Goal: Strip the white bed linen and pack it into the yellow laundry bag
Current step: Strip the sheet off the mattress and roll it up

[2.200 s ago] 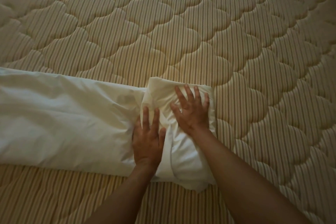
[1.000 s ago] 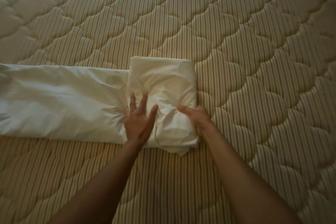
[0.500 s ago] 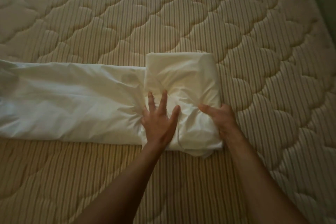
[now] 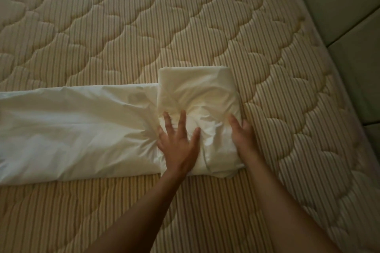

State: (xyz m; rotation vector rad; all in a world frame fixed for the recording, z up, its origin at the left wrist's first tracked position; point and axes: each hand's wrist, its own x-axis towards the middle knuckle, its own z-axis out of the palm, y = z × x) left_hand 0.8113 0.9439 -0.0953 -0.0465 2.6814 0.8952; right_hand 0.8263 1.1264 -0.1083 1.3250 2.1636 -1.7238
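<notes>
A white bed sheet point(image 4: 67, 129) lies folded in a long strip across the bare mattress, running off the left edge of the view. Its right end is folded over into a thick square bundle point(image 4: 197, 90). My left hand point(image 4: 178, 144) presses flat on the near left part of the bundle, fingers spread. My right hand point(image 4: 242, 135) grips the bundle's right edge, thumb on top, the fingers hidden down its side. No yellow laundry bag is in view.
The quilted, striped beige mattress point(image 4: 144, 26) fills the view. Its right edge point(image 4: 329, 80) runs diagonally, with a pale tiled floor point(image 4: 353, 16) beyond it.
My right hand moved from lying flat on top of the bundle to its right edge. The left hand stays pressed on it. The view shifted, bringing the mattress edge and floor into sight.
</notes>
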